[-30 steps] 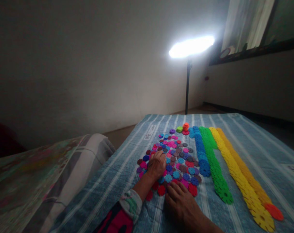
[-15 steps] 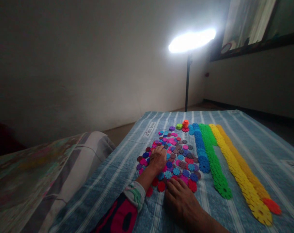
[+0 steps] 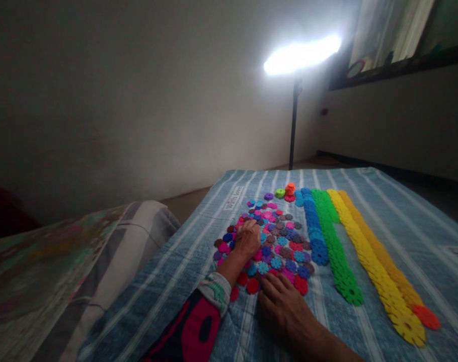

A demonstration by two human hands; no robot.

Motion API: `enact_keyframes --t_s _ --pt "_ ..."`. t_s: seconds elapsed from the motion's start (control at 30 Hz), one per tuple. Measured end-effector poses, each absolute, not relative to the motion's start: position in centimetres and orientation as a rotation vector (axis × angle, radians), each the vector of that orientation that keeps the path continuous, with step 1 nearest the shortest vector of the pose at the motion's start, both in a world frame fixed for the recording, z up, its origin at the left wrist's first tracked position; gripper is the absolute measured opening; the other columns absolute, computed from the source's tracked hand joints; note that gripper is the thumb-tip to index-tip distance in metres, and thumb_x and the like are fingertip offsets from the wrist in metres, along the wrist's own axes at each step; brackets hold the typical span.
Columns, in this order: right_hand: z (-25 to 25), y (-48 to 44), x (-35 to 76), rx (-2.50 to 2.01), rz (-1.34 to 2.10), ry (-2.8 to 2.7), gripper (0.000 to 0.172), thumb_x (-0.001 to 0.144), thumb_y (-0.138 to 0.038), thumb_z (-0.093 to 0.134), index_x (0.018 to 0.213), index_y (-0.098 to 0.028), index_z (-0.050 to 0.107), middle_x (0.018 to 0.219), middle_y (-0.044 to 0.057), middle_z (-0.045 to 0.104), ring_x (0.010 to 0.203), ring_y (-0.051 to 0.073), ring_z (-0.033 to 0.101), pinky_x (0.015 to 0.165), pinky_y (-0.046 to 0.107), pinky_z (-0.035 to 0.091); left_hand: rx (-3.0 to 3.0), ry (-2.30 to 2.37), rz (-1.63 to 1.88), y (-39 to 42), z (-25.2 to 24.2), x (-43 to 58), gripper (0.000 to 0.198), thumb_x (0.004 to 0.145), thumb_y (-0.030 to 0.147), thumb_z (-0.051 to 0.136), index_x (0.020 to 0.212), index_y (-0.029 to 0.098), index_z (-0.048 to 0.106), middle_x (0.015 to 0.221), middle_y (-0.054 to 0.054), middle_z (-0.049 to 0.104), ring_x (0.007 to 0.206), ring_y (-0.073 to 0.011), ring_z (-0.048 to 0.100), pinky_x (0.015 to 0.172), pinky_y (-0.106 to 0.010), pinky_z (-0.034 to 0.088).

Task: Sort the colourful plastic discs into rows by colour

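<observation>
A pile of small flower-shaped plastic discs [image 3: 280, 246] in pink, purple, blue and red lies on a blue striped cloth [image 3: 199, 246]. My left hand [image 3: 247, 239], in a patterned sleeve, rests knuckles-up on the pile's left side. Its fingers curl down among the discs and hide what they grip. My right hand [image 3: 284, 307] is bare and lies flat at the near edge of the pile, fingertips touching red discs [image 3: 252, 285]. To the right run sorted rows of discs: blue [image 3: 314, 231], green [image 3: 336, 251], yellow [image 3: 372, 266] and orange [image 3: 397, 281].
Small stacks of green and orange discs [image 3: 285, 191] stand at the far end of the pile. A bright lamp on a thin stand [image 3: 294, 125] is behind the cloth. A rolled grey-white cover [image 3: 131, 251] lies at the left. Walls close in behind and on the right.
My left hand has slid a little farther up the pile. My right hand stays at the near red discs. The view has tilted slightly.
</observation>
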State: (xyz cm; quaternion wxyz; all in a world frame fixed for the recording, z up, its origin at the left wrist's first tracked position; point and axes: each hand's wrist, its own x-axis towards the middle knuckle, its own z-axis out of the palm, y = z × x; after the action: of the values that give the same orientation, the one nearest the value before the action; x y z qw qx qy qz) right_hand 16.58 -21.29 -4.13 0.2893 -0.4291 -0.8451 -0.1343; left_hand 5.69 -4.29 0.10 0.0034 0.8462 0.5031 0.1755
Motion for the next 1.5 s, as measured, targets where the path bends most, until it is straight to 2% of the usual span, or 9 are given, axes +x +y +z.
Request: enact_keyframes --t_s 0.13,0.3,0.57,0.8,0.97,1.1,1.27,1.5 --pt "-3.9 -21.4 16.6 -1.141 -0.34 -2.259 0.011 0.086 -0.021 0.06 0.097 -0.018 0.063 0.112 0.009 0.066 0.11 0.025 0.054 0.102 0.042 0.037 2.642 1.583 0.601 -3.5 0.0 5.3 0.018 0.087 0.016 0.049 0.091 0.017 0.066 0.12 -0.011 0.063 0.115 -0.0245 0.055 0.103 -0.041 0.041" --pt "-3.5 -21.4 16.7 -1.132 -0.345 -2.264 0.011 0.089 -0.019 0.056 0.097 -0.018 0.062 0.114 0.01 0.066 0.108 0.024 0.055 0.099 0.042 0.039 2.643 1.563 0.646 -2.7 0.1 4.1 0.016 0.085 0.017 0.048 0.085 0.018 0.064 0.103 -0.009 0.066 0.105 -0.0226 0.059 0.097 -0.037 0.044" --pt "-3.9 -21.5 16.8 -1.117 -0.34 -2.241 0.013 0.089 -0.02 0.055 0.1 -0.018 0.062 0.113 0.01 0.067 0.111 0.026 0.055 0.101 0.044 0.038 2.64 1.598 0.699 -1.8 0.0 2.7 0.016 0.084 0.016 0.047 0.077 0.019 0.062 0.088 -0.005 0.066 0.09 -0.0187 0.06 0.089 -0.031 0.046" --pt "-3.9 -21.7 16.9 -1.122 -0.31 -2.213 0.015 0.091 -0.02 0.05 0.099 -0.019 0.063 0.112 0.009 0.068 0.111 0.025 0.057 0.102 0.044 0.039 2.609 1.642 0.713 -1.8 0.3 2.1 0.013 0.082 0.016 0.051 0.076 0.019 0.062 0.087 -0.007 0.068 0.089 -0.0197 0.062 0.089 -0.032 0.048" --pt "-4.1 -21.8 17.0 -1.132 -0.278 -2.236 0.016 0.09 -0.018 0.052 0.1 -0.019 0.064 0.114 0.01 0.067 0.112 0.026 0.057 0.102 0.044 0.039 2.592 1.504 0.781 -2.4 0.6 2.6 0.01 0.079 0.022 0.058 0.073 0.019 0.065 0.094 -0.008 0.069 0.099 -0.0216 0.063 0.096 -0.036 0.047" --pt "-4.5 -21.8 17.1 -1.156 -0.266 -2.291 0.02 0.09 -0.021 0.054 0.107 -0.018 0.063 0.119 0.012 0.065 0.117 0.027 0.054 0.103 0.046 0.038 2.535 1.348 0.791 -2.3 1.0 2.0 0.005 0.071 0.023 0.067 0.067 0.02 0.067 0.112 -0.008 0.068 0.114 -0.0236 0.059 0.106 -0.038 0.042" --pt "-4.5 -21.9 17.1 -1.172 -0.242 -2.283 0.017 0.089 -0.02 0.055 0.105 -0.019 0.063 0.121 0.01 0.065 0.117 0.026 0.054 0.104 0.045 0.037 2.453 1.259 0.652 -1.9 1.4 0.6 0.009 0.066 0.023 0.071 0.074 0.019 0.071 0.125 -0.009 0.063 0.123 -0.0254 0.054 0.109 -0.039 0.039" --pt "-4.3 -21.9 17.0 -1.176 -0.238 -2.297 0.018 0.089 -0.022 0.056 0.105 -0.019 0.063 0.12 0.01 0.065 0.117 0.027 0.054 0.104 0.045 0.037 2.508 1.146 0.51 -2.4 2.2 0.6 0.013 0.063 0.024 0.075 0.075 0.022 0.073 0.131 -0.005 0.058 0.129 -0.0271 0.046 0.113 -0.039 0.034"
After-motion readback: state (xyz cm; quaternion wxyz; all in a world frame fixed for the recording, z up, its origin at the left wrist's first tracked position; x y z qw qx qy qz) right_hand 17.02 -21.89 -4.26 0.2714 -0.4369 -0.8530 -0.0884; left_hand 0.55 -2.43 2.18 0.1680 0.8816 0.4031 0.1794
